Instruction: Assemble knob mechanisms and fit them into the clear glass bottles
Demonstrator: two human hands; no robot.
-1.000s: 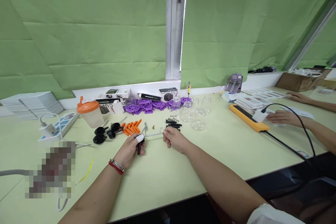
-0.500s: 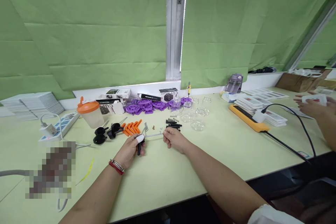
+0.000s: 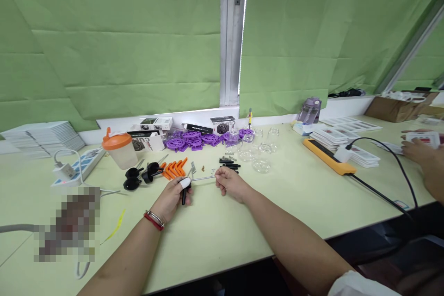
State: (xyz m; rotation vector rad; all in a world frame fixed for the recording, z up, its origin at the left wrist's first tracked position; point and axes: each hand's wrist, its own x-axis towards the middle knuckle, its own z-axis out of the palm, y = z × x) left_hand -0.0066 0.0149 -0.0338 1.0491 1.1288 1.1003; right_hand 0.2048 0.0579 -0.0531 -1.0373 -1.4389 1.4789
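Note:
My left hand (image 3: 171, 197) is closed round a black handle-like part (image 3: 183, 196), with a white cot on the fingertip. A thin metal rod (image 3: 203, 178) runs from that part to my right hand (image 3: 229, 182), which pinches its other end. Both hands rest low over the pale green table (image 3: 215, 226). Just beyond the rod lie small black pins (image 3: 229, 163), springs and screws. Orange plastic pieces (image 3: 174, 168) and black knobbed parts (image 3: 142, 175) lie to the left of my left hand.
Purple gear-like parts (image 3: 194, 139), clear glass jars (image 3: 258, 150) and small boxes (image 3: 152, 124) sit at the back. An orange-lidded cup (image 3: 119, 148) and power strip (image 3: 76, 166) stand left. A yellow power strip (image 3: 328, 155) with a black cable, card stacks and another person's hands (image 3: 421, 150) are right.
My hands and the rod have stayed put. The other person's hands at the right drew back from the card stacks toward the far right edge, now holding a white card.

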